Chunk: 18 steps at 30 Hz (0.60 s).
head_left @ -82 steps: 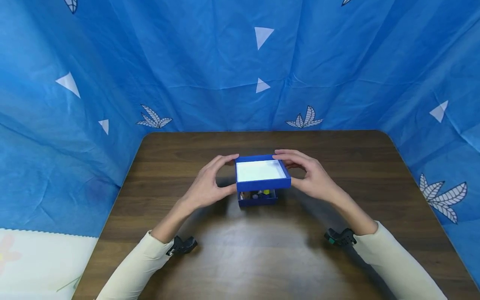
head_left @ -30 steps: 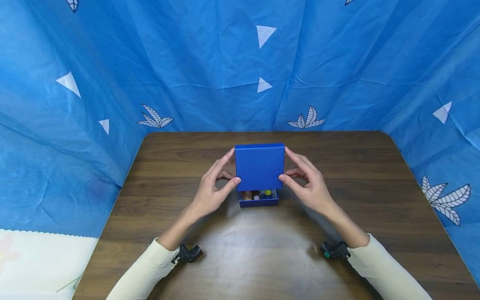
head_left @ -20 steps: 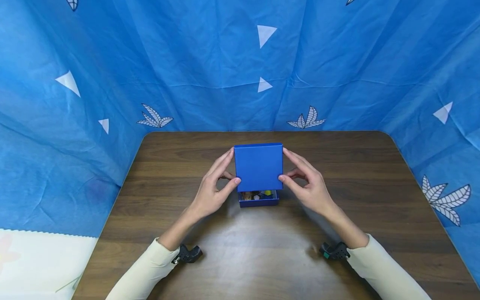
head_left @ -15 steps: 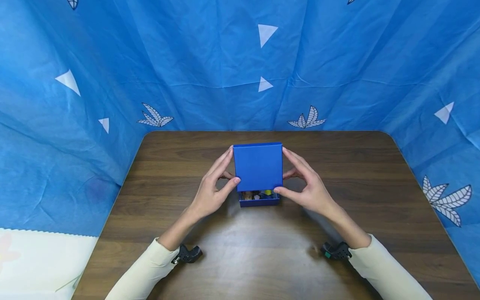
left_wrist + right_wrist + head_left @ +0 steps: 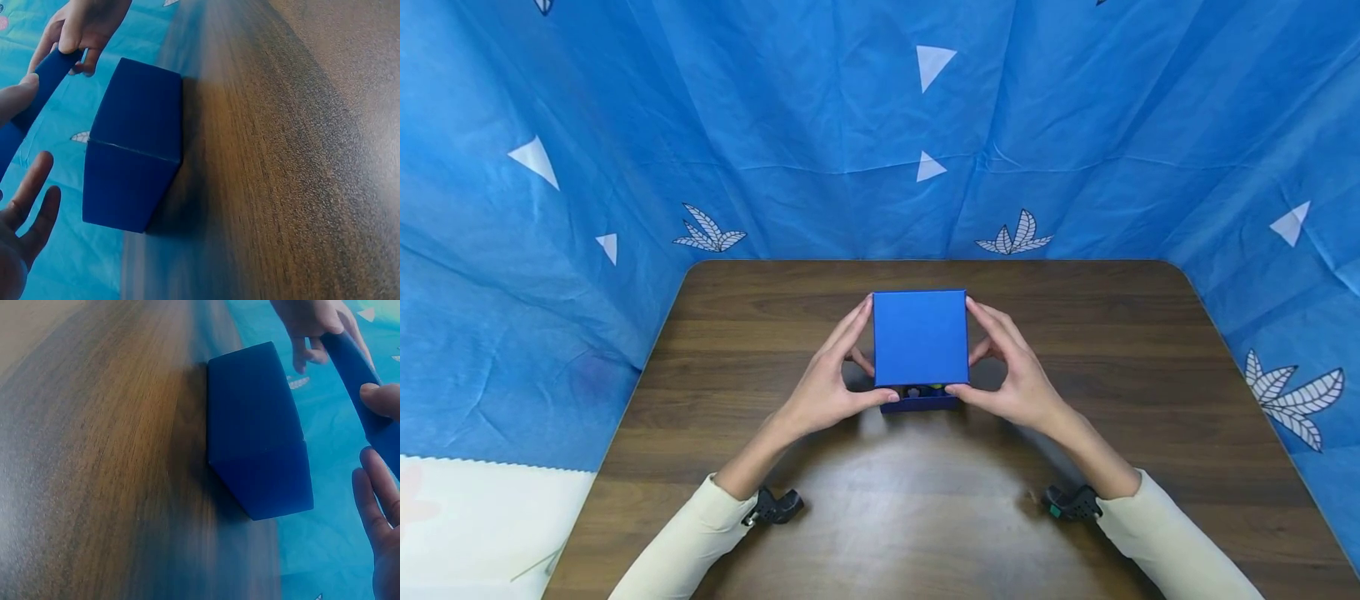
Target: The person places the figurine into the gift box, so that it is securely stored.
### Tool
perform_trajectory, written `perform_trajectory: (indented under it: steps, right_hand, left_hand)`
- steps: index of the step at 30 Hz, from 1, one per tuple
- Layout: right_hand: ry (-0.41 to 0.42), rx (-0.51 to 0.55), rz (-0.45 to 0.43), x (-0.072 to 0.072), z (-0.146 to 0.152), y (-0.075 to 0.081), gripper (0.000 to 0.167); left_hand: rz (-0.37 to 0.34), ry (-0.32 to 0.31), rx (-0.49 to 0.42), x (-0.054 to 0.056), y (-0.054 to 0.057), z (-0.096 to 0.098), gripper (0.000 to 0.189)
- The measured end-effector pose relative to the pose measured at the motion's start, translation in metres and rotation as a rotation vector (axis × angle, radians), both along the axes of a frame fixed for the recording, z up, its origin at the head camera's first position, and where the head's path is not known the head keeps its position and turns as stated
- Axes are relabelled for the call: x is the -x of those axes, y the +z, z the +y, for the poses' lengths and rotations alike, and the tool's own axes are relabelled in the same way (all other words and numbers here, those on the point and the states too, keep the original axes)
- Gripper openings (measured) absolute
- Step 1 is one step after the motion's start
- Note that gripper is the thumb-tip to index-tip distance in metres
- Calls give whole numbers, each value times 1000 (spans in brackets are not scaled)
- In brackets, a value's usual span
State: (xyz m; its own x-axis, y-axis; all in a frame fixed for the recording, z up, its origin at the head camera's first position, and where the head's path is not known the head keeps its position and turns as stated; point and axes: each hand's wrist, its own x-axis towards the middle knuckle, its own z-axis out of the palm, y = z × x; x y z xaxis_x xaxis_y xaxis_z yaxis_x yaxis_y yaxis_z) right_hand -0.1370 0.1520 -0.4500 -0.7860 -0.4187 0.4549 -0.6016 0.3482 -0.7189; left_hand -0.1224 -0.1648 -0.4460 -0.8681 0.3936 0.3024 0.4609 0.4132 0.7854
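Note:
A square blue box lid [image 5: 921, 337] is held level, top side up, above a dark blue open box [image 5: 919, 404] on the table. My left hand [image 5: 827, 387] grips the lid's left side, thumb at the near edge and fingertips at the far corner. The right side is gripped the same way by my right hand [image 5: 1018, 383]. Both wrist views show a gap between the lid [image 5: 47, 84] and the box [image 5: 259, 425] below. Only a strip of the box's contents shows under the lid's near edge, small dark and yellow items; the rest is hidden.
The brown wooden table [image 5: 880, 517] spreads out around the box. A blue curtain [image 5: 820, 125] with white triangles and leaf prints hangs behind it and along both sides. White fabric [image 5: 482, 525] lies at the lower left. A black wrist device [image 5: 775, 507] sits on each forearm.
The lid, first seen with its white inside showing, has been turned blue top up, then tilted from steep to nearly level over the box. Both thumbs have shifted to its near edge.

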Motion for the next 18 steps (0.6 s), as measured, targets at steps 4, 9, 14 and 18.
perform_trajectory:
  steps: [4,9,14,18]
  right_hand:
    - [-7,-15,-21,0,1,0,117]
    - [-4,-44,-94,0,2,-1,113]
    - [-2,-93,-159,2,2,-2,108]
    - [-10,-127,-201,2,1,-5,105]
  left_hand:
    - [5,31,37,-1,-1,-2,122]
    - [-18,71,110,-3,-2,-3,117]
    - [-53,118,198,-5,-4,-2,116]
    - [-96,143,253,-8,-7,-2,116]
